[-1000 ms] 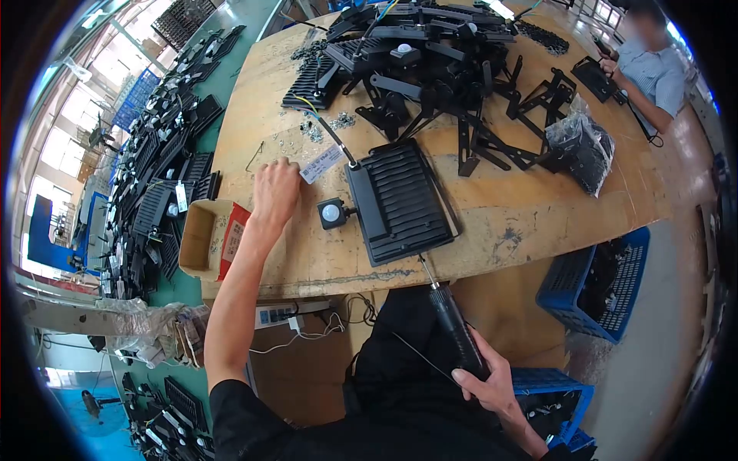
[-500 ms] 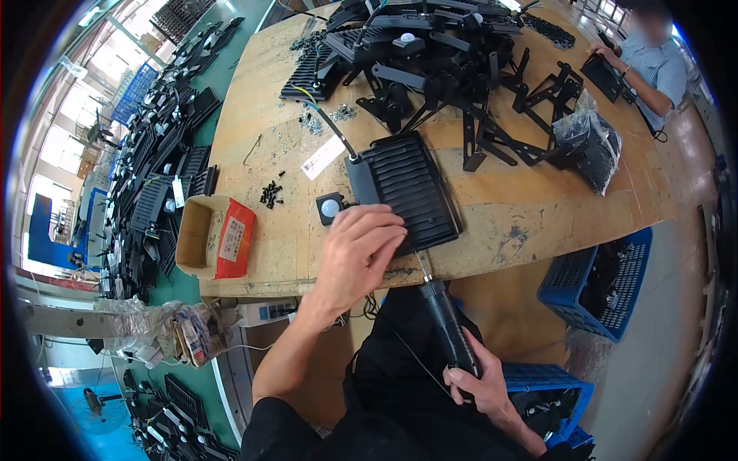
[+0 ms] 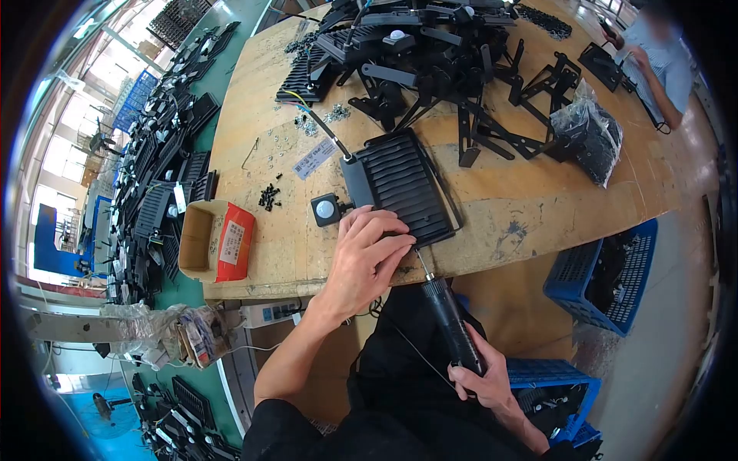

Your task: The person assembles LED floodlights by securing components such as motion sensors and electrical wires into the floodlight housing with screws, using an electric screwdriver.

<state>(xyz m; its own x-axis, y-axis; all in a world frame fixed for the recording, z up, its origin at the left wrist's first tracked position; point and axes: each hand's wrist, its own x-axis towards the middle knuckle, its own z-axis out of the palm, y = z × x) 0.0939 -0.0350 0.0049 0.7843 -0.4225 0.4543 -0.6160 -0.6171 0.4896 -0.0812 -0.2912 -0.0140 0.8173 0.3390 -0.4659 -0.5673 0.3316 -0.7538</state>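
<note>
A black finned LED floodlight lies face down at the table's front edge. Its cable ends in coloured wires, and a motion sensor with a white dome sticks out on its left. My left hand is closed over the light's near edge, thumb and fingertips together beside the driver's bit; whether a screw is between them is hidden. My right hand wraps round a black electric screwdriver below the table edge. Its bit points up at the light's near side.
Black brackets and more floodlights pile up at the back. A bagged black part lies right, an open red box left, near black screws. Blue crates stand below. A co-worker handles a black piece at far right.
My left fingertips have slid a little right, closer to the bit. The screwdriver stays at the light's near edge. The view has shifted slightly, and the co-worker's arm has moved.
</note>
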